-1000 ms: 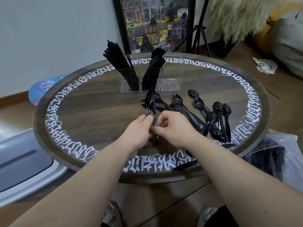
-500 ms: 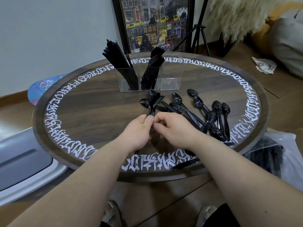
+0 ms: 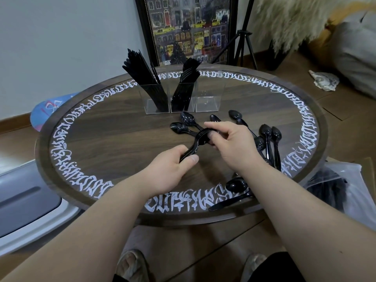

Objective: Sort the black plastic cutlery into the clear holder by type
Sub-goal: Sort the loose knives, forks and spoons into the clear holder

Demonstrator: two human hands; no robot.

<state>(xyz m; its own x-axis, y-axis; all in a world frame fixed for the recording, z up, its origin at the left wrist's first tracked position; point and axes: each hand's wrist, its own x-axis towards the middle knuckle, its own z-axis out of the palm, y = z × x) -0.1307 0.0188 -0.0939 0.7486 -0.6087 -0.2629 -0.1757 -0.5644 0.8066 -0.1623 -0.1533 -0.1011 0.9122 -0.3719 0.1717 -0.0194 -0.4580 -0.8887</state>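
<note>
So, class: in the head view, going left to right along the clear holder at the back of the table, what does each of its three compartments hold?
Left compartment: knives → middle compartment: forks → right compartment: nothing in it yet.

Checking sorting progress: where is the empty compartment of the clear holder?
Head view: the empty compartment is at the clear plastic holder's right end, beside the black plastic forks, behind the loose black spoons.

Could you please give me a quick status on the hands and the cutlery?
Left hand and right hand both grip one bundle of forks. Right compartment of holder empty. Loose spoons on table, nothing blocking.
</note>
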